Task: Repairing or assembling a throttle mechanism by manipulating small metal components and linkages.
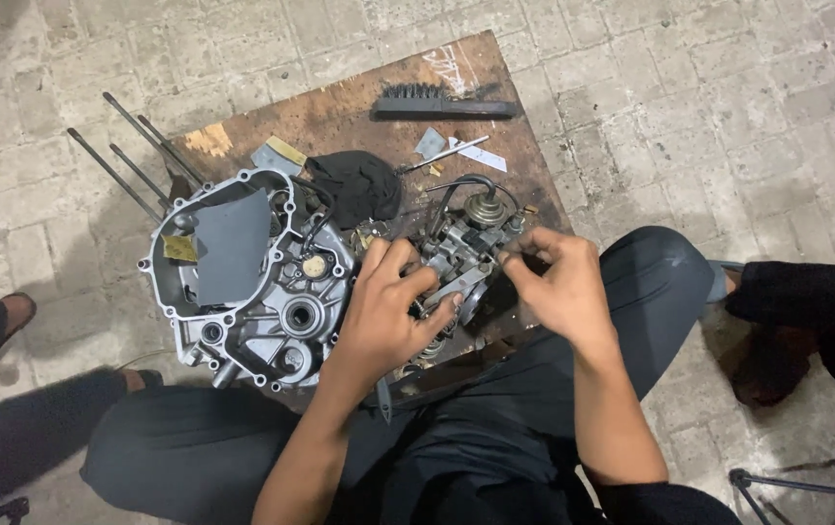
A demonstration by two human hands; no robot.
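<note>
Rods of dark metal jut far-left from the grey cast-aluminium engine crankcase half, which lies flat on the worn brown wooden board; a grey sheet of gasket paper covers its left part. Just right of it, a black crumpled cloth sits on the board. Near centre, the left hand curls around the small grey metal carburettor, fingers closed on its near side. The carburettor stands roughly upright, its long axis running near to far, its round cap and black hose at the far end. The right hand pinches a small part at the carburettor's right side. Farther off lies a black bristle brush.
</note>
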